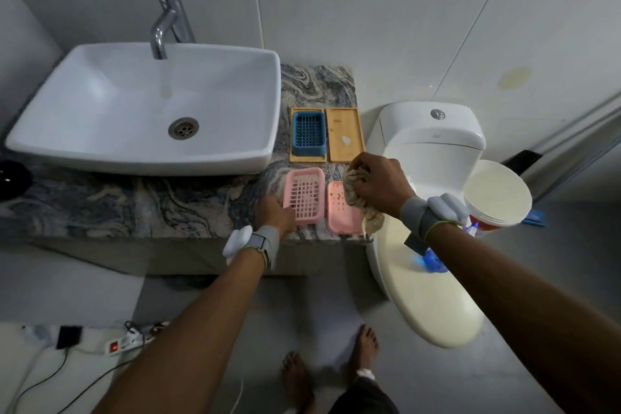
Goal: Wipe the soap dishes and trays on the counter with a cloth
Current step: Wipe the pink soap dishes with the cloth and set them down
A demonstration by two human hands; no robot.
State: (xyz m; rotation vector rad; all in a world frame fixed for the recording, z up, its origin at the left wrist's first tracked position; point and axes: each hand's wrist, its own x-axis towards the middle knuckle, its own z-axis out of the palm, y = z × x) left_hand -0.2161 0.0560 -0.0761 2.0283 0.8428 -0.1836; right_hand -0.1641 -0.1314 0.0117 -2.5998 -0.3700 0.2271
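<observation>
On the marble counter [134, 208], right of the sink, lie two pink pieces: a pink grid soap dish [305, 194] and a pink drip tray [341, 210] beside it. My left hand [274, 213] grips the grid dish at its near left corner. My right hand [378, 183] is closed on a bunched beige cloth [356, 198], which presses on the right part of the drip tray. Behind them sit two bamboo trays: the left bamboo tray [293, 158] carries a blue soap dish [308, 134], the right bamboo tray [344, 131] has a white smear.
A white basin [144, 104] with a chrome tap [168, 13] fills the counter's left. A toilet [426, 212] stands directly right of the counter's edge, with a blue item [433, 262] on its lid and a white bucket [495, 195] beyond. A power strip [129, 343] lies on the floor.
</observation>
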